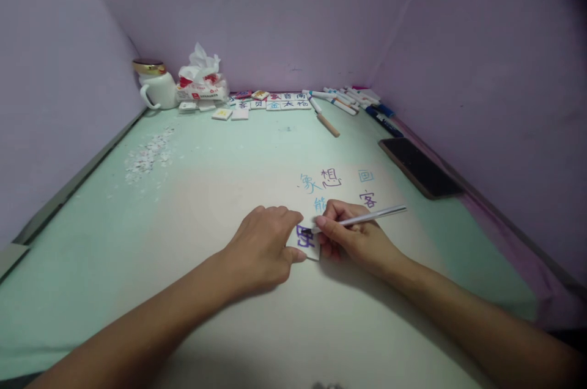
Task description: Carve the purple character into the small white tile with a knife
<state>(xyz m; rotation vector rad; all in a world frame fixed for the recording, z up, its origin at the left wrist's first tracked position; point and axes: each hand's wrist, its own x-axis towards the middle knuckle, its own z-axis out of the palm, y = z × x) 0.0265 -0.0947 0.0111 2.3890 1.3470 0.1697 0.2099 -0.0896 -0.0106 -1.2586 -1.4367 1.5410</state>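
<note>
A small white square tile (312,251) with a purple character on it lies on the table (220,328) in front of me. My left hand (266,245) grips its left side between thumb and index finger. Pinched in my right hand (355,236) is a slim silvery pen (380,214), tilted, its dark tip touching or just over the character. The fingers of my right hand rest beside the tile's right edge. Just beyond my hands, blue and purple characters (331,178) are written on the table surface.
A lidded white mug (161,90), a tissue pack (202,88) and rows of lettered tiles (288,105) stand along the back. Markers (343,104) lie at the back right, a dark phone (419,166) at the right. White scraps (149,156) are scattered at the left.
</note>
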